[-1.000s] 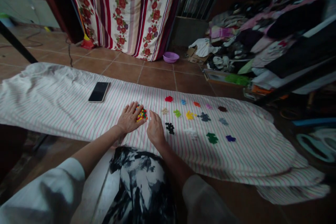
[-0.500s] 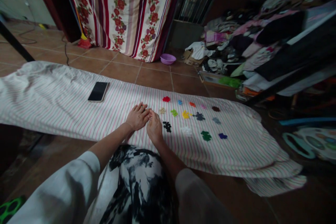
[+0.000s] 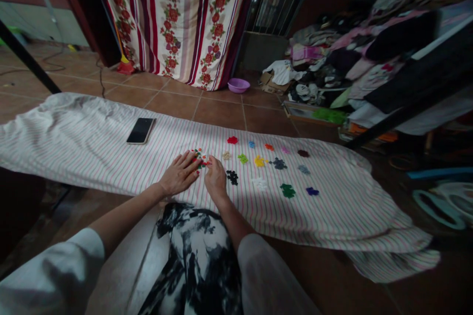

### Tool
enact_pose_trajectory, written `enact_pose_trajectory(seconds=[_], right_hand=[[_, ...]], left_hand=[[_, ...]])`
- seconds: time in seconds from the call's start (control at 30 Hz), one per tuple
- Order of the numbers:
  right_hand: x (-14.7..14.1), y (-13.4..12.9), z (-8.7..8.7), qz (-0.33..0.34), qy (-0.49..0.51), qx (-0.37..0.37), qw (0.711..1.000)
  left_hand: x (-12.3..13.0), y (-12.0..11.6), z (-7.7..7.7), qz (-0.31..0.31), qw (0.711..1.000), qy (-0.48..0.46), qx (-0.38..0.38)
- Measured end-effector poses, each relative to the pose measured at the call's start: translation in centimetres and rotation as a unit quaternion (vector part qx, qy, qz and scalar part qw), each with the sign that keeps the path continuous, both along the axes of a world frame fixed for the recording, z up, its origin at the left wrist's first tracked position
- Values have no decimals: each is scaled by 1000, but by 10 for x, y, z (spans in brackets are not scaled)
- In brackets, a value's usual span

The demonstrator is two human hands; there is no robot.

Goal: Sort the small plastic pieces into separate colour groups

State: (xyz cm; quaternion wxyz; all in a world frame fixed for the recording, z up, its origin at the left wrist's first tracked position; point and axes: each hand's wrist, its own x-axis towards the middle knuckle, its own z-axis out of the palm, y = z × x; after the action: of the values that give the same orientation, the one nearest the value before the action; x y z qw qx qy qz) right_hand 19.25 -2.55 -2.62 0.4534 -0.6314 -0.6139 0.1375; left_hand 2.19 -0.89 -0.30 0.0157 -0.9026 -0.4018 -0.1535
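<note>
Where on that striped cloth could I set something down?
The cloth is bare left of the phone, between the phone and the left hand, and right of the brown pile and navy pile. It's crowded by the right hand, with mixed pieces on one side and colored piles on the other.

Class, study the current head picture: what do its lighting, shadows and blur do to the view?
Head view: dim overall, the striped cloth paler than the clothes pile, whose darker parts sink into shadow; detail smears towards the right edge; the white pieces fade into the cloth; the mixed pieces by the left hand look too soft to count.
</note>
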Motion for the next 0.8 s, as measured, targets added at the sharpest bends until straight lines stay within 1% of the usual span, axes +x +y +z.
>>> enact_pose_trajectory(seconds=[0.13, 0.2, 0.3, 0.4, 0.57, 0.7, 0.8], right_hand=[[0, -1, 1, 26, 15, 2, 1000], [0, -1, 2, 43, 10, 4, 999], [0, -1, 1, 63, 11, 9, 998], [0, -1, 1, 67, 26, 14, 997], [0, 3, -6, 48, 30, 39, 998], [2, 4, -11, 34, 43, 57, 997], [2, 4, -11, 32, 46, 67, 996]], left_hand=[[-11, -6, -10, 47, 998, 7, 30], [-9, -5, -13, 55, 998, 15, 34], [2, 1, -14, 58, 998, 17, 33], [15, 13, -12, 51, 998, 14, 32], [30, 36, -13, 34, 999, 22, 20], [39, 57, -10, 30, 999, 28, -13], [44, 70, -7, 32, 997, 40, -54]])
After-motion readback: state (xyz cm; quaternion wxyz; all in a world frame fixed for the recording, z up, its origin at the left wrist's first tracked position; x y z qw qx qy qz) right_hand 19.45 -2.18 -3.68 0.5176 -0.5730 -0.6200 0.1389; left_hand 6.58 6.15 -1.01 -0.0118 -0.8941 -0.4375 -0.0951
